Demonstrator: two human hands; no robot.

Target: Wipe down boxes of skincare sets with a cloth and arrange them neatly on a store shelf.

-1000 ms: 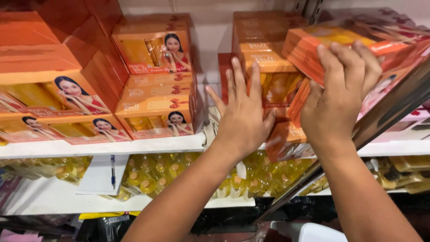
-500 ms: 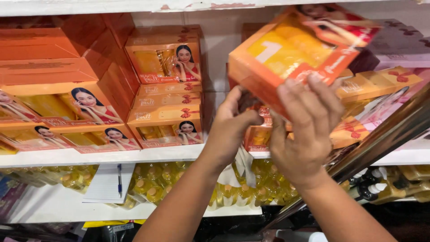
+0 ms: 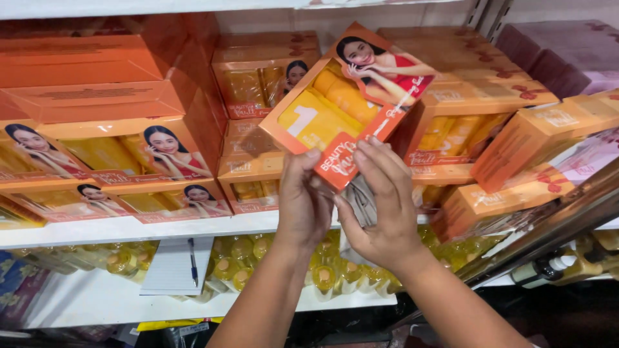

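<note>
i see both hands raised in front of the shelf. the left hand and the right hand are closed together on the lower corner of one orange box, held tilted, clear of the stacks and above the shelf edge. the right fingers lie flat against the box front. something pale sits between the palms; i cannot tell what it is. orange box stacks fill the shelf left and right of the held box. below, small yellow bottles crowd the lower shelf, beside a notepad with a pen lying on it.
</note>
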